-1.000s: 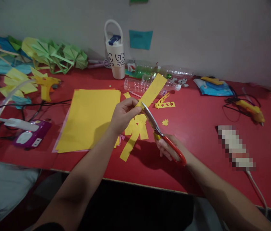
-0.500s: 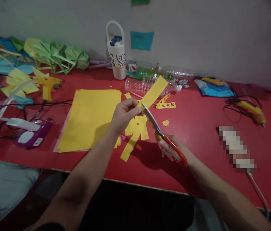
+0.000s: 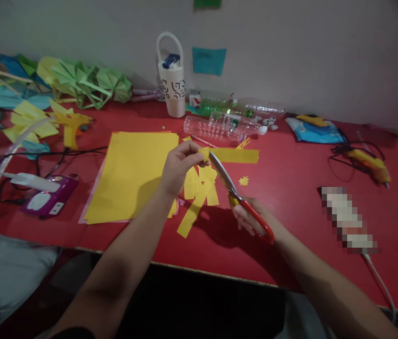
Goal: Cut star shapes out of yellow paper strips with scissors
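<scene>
My left hand (image 3: 184, 165) pinches the left end of a yellow paper strip (image 3: 239, 155), which points to the right. Red-handled scissors (image 3: 234, 190) are gripped in my right hand (image 3: 250, 216), their blade tips at the paper close to my left fingertips. Below lie several yellow paper pieces (image 3: 193, 214) on the red table (image 3: 272, 268). A small spiky yellow cutout (image 3: 243, 181) rests right of the blades. Left of my left hand is a stack of yellow sheets (image 3: 135, 169).
Clear plastic bottles (image 3: 199, 126) and a white tumbler (image 3: 175, 89) stand or lie at the back. A yellow glue gun (image 3: 71, 127) and purple power strip (image 3: 50, 195) are left; another glue gun (image 3: 370, 165) and a pixelated object (image 3: 349, 219) are right.
The yellow strip has swung from slanting up and right to nearly level, now covering part of the star-punched strip behind. Both hands have barely moved.
</scene>
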Motion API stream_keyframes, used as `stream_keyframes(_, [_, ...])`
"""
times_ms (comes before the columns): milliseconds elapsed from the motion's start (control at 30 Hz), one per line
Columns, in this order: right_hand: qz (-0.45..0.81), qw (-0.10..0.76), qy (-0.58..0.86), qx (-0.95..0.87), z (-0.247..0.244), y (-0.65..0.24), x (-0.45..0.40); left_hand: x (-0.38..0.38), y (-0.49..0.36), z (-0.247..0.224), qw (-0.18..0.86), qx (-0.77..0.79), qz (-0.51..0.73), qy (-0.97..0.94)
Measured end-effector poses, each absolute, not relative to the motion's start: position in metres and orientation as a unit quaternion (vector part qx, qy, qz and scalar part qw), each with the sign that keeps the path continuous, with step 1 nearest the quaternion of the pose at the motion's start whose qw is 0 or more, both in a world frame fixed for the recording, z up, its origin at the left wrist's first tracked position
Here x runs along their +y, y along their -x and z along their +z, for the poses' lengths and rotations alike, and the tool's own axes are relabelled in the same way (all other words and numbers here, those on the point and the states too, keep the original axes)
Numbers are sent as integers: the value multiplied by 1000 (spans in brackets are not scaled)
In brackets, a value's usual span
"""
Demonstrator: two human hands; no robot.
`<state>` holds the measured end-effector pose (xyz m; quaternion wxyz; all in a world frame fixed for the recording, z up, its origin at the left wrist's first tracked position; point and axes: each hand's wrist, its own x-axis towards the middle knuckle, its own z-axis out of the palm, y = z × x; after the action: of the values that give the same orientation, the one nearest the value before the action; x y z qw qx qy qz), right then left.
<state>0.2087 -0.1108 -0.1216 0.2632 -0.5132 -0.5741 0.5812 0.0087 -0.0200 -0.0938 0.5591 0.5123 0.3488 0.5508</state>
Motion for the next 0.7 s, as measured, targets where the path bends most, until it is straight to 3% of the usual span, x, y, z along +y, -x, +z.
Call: stream_keyframes(700, [597, 231, 489, -593, -114, -215, -111, -14, 1, -93, 557, 337, 506, -566])
